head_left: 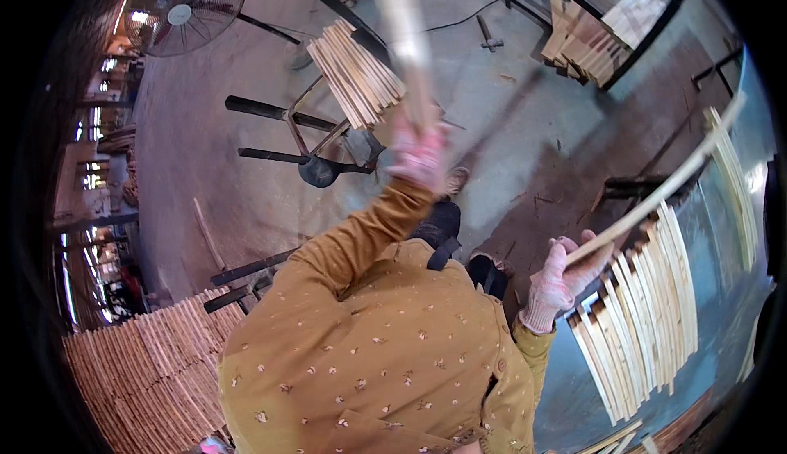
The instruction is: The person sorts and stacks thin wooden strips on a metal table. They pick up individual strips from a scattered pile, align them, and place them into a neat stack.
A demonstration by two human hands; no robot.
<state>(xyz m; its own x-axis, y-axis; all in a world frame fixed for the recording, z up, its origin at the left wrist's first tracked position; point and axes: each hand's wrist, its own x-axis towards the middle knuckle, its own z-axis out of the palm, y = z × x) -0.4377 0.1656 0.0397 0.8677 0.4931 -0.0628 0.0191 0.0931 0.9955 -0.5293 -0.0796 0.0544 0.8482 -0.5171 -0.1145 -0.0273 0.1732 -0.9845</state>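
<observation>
In my left hand (418, 152), gloved and raised in front of my body, is a pale wooden strip (403, 24), smeared by motion and running up out of the picture. The fingers are closed round its lower end. At the right, my gloved right hand (567, 278) grips the near end of another long wooden strip (668, 188), which slants up and away over the table. Just beside that hand lies a row of pale wooden strips (635, 315) on the blue-grey table (561, 397). Thumb and fingers are wrapped on the strip.
Bundled strips (357, 73) rest on a black metal stand (275, 114) ahead. A large fan (179, 13) stands far left. Stacked strips (147, 372) lie near left. A hammer (489, 36) is on the floor; boards (582, 40) sit on a far-right rack. More strips (732, 183) edge the table.
</observation>
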